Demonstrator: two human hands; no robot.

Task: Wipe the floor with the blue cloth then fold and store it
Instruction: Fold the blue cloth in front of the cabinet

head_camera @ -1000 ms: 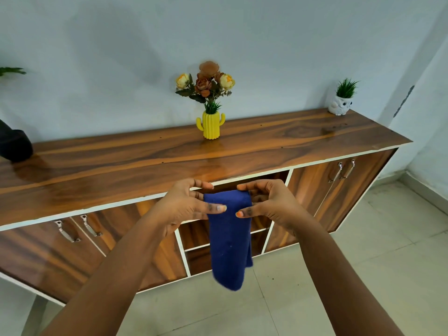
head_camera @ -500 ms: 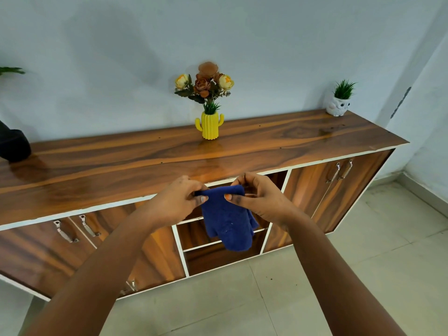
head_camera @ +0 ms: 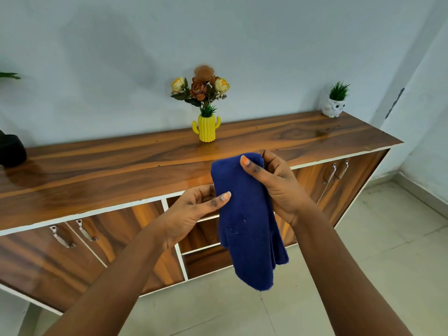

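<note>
The blue cloth hangs folded into a long strip in front of the wooden sideboard. My right hand grips its top end, thumb pressed on the front near the upper fold. My left hand pinches the cloth's left edge lower down, thumb on the front and fingers behind. The lower end dangles free above the tiled floor. Behind the cloth, open shelf compartments in the sideboard's middle are partly hidden.
On the sideboard top stand a yellow cactus vase with flowers, a white owl planter at the right end and a black pot at the left edge. Closed doors with metal handles flank the shelves. Walls enclose the right corner.
The cloth, bunched short half a second ago, now hangs longer. My right hand has risen and shifted right with the top end; my left hand has dropped to the cloth's side edge.
</note>
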